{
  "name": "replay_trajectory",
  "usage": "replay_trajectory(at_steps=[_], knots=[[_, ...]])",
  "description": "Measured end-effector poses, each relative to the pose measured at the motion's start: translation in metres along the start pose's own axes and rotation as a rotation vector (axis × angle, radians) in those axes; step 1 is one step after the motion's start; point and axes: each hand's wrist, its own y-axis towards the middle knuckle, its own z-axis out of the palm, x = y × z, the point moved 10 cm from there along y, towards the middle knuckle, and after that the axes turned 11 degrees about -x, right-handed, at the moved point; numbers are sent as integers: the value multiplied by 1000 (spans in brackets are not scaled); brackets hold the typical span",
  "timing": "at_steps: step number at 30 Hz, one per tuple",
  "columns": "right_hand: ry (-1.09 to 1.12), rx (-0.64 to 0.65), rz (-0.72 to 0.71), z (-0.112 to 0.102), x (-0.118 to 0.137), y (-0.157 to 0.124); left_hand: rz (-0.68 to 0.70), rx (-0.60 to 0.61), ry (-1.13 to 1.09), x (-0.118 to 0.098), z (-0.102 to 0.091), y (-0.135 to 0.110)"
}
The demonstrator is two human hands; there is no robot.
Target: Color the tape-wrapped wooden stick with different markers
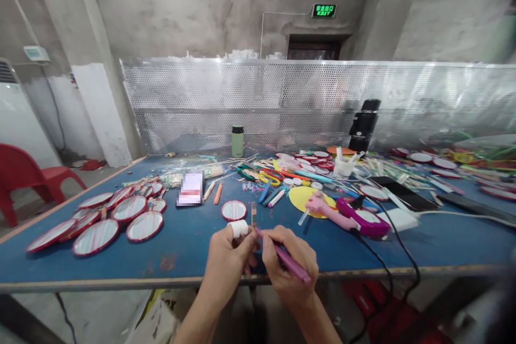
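My left hand point(226, 258), with white tape point(239, 228) round one finger, is closed on a small flat wooden stick point(253, 212) that stands upright from the fingertips. A pinkish-purple marker point(291, 263) rests in my right hand point(292, 266), gripped like a pen. Its tip meets the stick near the left fingertips; whether it touches cannot be seen clearly. Just beyond my hands lies a round pale disc with a red rim point(234, 210). To the right, a pink and purple glue gun point(342, 217) lies partly over a yellow disc point(300, 199).
Several red-rimmed discs point(97, 237) are piled at the left. Behind them lies a phone point(190, 189). A green bottle point(237, 141) stands by the perforated metal screen point(193, 91). Markers, scissors point(271, 176) and sticks clutter the middle. Black cables point(397, 236) hang over the front edge at right.
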Motion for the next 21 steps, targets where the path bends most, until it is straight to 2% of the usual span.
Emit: replay_trajectory(at_steps=[21], knots=[[-38, 1, 1, 0, -5, -5, -10, 14, 14, 0, 2, 0]])
